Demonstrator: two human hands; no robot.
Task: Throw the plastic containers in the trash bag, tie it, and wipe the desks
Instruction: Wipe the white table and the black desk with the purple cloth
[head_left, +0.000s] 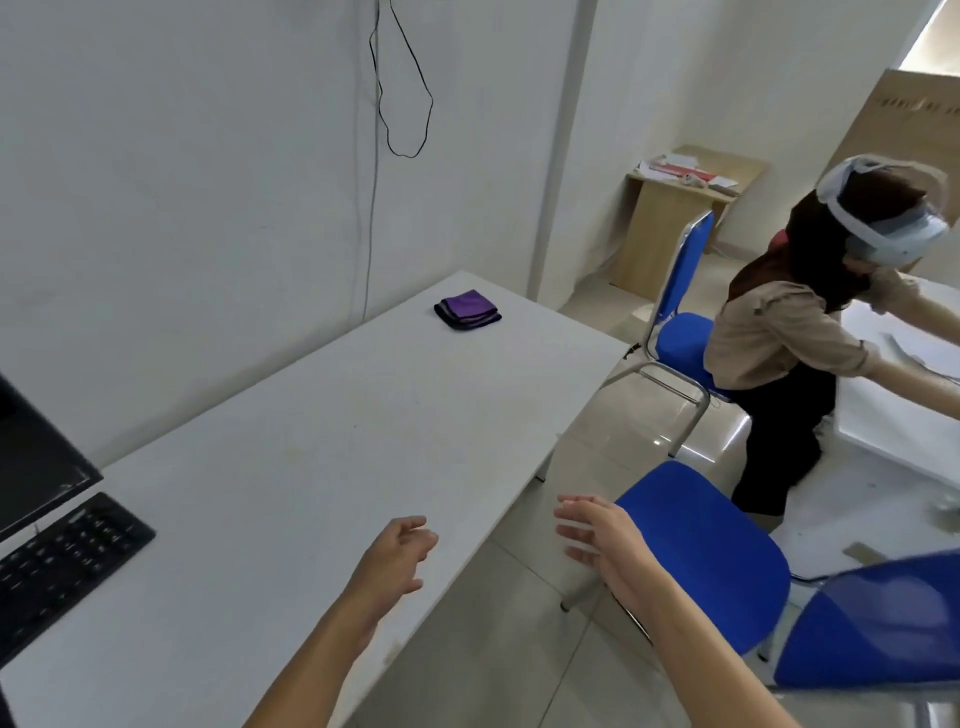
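Note:
A folded purple cloth (467, 309) lies on the far end of the white desk (322, 457), near the wall. My left hand (397, 551) hovers over the desk's near right edge, fingers loosely apart and holding nothing. My right hand (602, 535) is stretched out past the desk edge, above the floor and beside the blue chair seat, fingers spread and empty. No plastic containers and no trash bag show in this view.
A black keyboard (62, 566) and monitor (36, 462) sit at the desk's left end. A blue chair (711, 545) stands right of my hands. Another person (800, 338) sits on a second blue chair (680, 312), leaning over another white desk (893, 415).

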